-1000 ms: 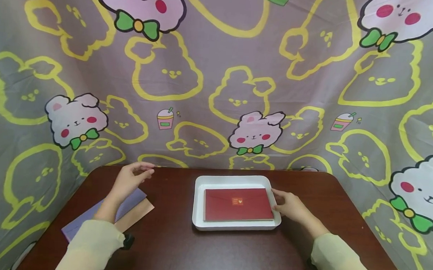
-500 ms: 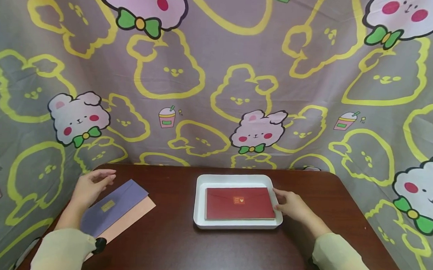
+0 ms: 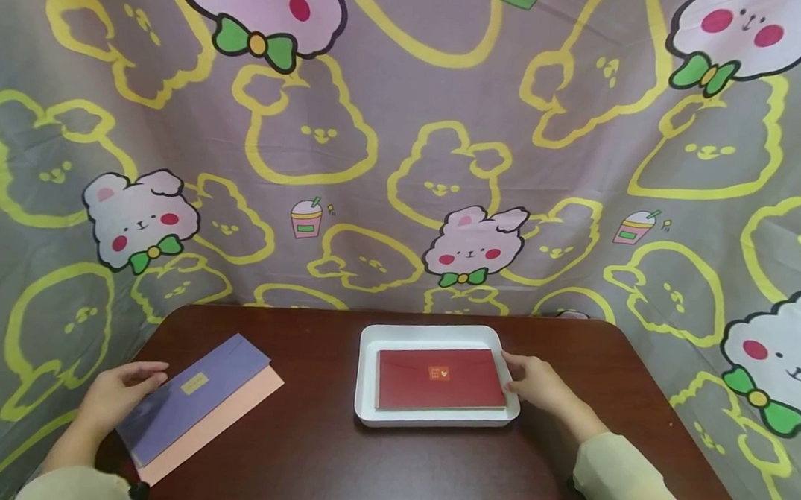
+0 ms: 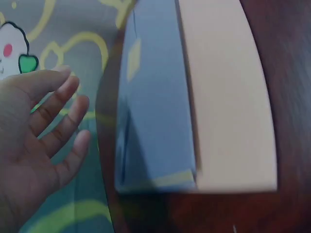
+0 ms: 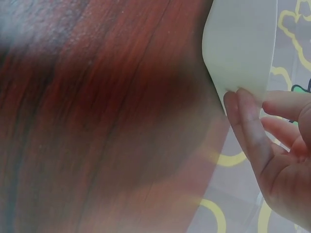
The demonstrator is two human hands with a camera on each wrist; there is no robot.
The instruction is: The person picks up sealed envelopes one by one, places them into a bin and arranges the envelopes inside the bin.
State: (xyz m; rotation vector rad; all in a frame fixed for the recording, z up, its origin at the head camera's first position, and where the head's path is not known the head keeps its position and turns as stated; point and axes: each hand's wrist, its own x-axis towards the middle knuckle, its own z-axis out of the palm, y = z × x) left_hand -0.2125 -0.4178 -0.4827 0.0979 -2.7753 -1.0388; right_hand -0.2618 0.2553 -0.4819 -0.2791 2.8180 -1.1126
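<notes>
My left hand [image 3: 115,394] is over the left end of a purple envelope [image 3: 196,390] with a small gold label. Its fingers are loosely bent and hold nothing. In the left wrist view the hand [image 4: 43,121] appears beside the envelope, apart from it. A peach envelope [image 3: 214,428] lies partly under the purple one. At the table's middle, a white tray [image 3: 366,398] carries a red envelope [image 3: 408,381] with an orange heart label; a pale edge shows beneath it. My right hand [image 3: 539,383] holds the tray's right side, fingertips against its wall [image 5: 238,53].
The dark brown wooden table [image 3: 311,455] has a back edge against a curtain [image 3: 371,152] printed with cartoon animals. The same curtain hangs along both sides. Table surface separates the tray from the two envelopes at the left.
My left hand has moved left and toward me, from beyond the purple envelope to its near left end, uncovering more of it. My right hand stays at the tray.
</notes>
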